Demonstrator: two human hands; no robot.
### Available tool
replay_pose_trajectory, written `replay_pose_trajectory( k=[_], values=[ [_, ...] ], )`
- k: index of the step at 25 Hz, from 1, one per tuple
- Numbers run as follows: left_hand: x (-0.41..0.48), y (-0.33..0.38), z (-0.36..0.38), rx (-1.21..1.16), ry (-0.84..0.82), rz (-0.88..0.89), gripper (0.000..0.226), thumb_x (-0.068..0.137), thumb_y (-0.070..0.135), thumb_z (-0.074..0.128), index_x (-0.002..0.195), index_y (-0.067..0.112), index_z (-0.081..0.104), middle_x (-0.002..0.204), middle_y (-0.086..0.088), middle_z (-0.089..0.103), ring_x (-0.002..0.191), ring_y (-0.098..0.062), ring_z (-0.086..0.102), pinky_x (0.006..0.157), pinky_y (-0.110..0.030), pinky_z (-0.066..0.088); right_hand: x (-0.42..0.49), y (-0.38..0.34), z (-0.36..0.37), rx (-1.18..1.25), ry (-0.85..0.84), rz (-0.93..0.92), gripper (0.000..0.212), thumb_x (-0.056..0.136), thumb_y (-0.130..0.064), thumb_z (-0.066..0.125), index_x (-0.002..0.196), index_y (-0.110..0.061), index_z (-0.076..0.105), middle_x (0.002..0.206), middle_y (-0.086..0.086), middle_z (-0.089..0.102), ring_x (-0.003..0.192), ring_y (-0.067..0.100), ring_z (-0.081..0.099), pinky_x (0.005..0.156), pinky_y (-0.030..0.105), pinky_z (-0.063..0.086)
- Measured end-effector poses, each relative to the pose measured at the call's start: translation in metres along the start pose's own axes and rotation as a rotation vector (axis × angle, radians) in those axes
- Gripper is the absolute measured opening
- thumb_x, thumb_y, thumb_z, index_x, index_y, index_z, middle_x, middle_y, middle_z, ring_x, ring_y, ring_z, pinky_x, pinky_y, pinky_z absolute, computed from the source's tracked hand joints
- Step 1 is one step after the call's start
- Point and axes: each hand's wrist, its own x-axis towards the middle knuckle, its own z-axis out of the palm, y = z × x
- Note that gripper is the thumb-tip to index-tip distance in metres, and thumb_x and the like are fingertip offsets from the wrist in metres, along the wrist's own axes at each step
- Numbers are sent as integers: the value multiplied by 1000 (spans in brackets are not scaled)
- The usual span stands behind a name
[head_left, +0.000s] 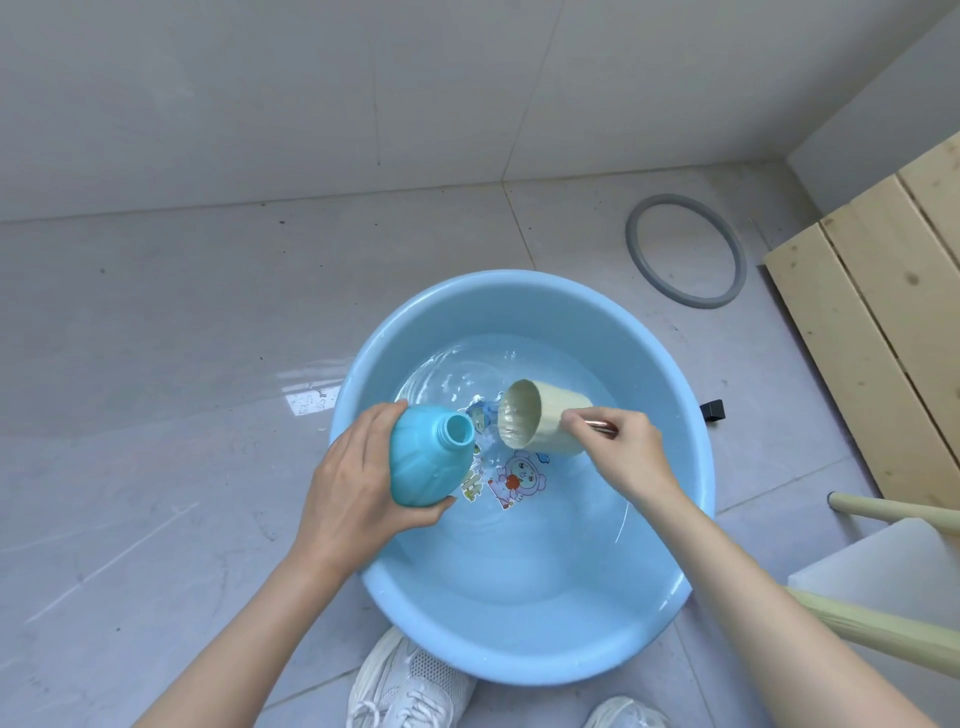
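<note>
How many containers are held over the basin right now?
2. A blue bottle in the left hand, over the basin; a cream cup in the right hand, just right of it.

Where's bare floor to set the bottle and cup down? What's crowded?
Widest bare tile: left of the basin, out to the wall. A smaller patch between the basin's far rim and the grey ring. Crowded: right side, with black block, wooden slats, beige poles; near side, with the shoes.

Blue uncapped bottle (430, 457) tilted, cream cup (540, 421) tipped sideways, over basin (691, 415)
</note>
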Motion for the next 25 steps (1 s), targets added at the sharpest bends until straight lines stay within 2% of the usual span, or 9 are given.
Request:
replay_pose_trajectory(
  k=[2,4,6,9,12,15,20,22,25],
  values=[
    [0,0,1,4,8,3,98,50,51,83,126,5,44,120,-13,60,110,-19,49,88,-26,37,-10,-2,-16,136,7,33,11,85,-35,67,81,-27,74,80,-9,68,82,13,63,66,16,46],
    [0,0,1,7,16,17,101,47,47,88,126,4,44,120,-13,60,110,-20,49,88,-26,37,-22,-4,-30,230,23,54,11,84,-34,69,79,-26,76,84,0,72,89,19,67,83,31,52],
    [0,-1,1,7,16,22,102,48,50,88,128,3,44,121,-14,60,110,-20,49,90,-26,37,-36,-8,-44,304,24,50,13,85,-30,69,85,-21,77,92,3,75,91,16,70,98,40,50],
    [-1,-1,0,10,6,14,103,49,50,86,130,1,45,122,-14,59,109,-21,50,90,-26,37,-59,-21,-63,463,-11,-7,23,79,-31,72,91,-13,78,102,4,74,97,21,69,96,35,52],
    [0,0,0,3,13,10,102,46,48,90,127,1,49,120,-12,60,105,-20,52,87,-25,38,-81,-35,-75,604,-37,-60,46,60,-46,78,86,-9,78,106,7,73,96,26,69,84,27,56],
    [0,2,-2,-14,17,-2,100,44,48,89,126,5,49,117,-11,60,104,-18,50,85,-25,37,-98,-46,-74,679,-79,-116,60,48,-60,84,84,-13,79,104,11,73,91,25,70,79,26,56],
    [-1,3,-2,-28,29,-5,99,43,48,88,124,5,50,118,-11,61,104,-17,48,86,-25,37,-108,-49,-55,524,-46,-153,68,49,-73,76,95,-24,78,103,5,74,95,22,70,91,33,53],
    [-1,3,-2,-37,30,-8,98,44,48,86,124,3,51,119,-11,61,105,-17,48,87,-25,36,-110,-50,-48,461,-28,-170,60,55,-69,76,95,-24,78,100,1,75,95,21,71,90,30,53],
    [-2,2,-2,-47,18,-11,97,45,48,86,124,3,52,119,-11,60,106,-17,48,88,-24,36,-110,-54,-43,435,-4,-183,28,72,-37,69,91,-19,77,93,-3,76,90,19,71,76,13,52]
  ],
)
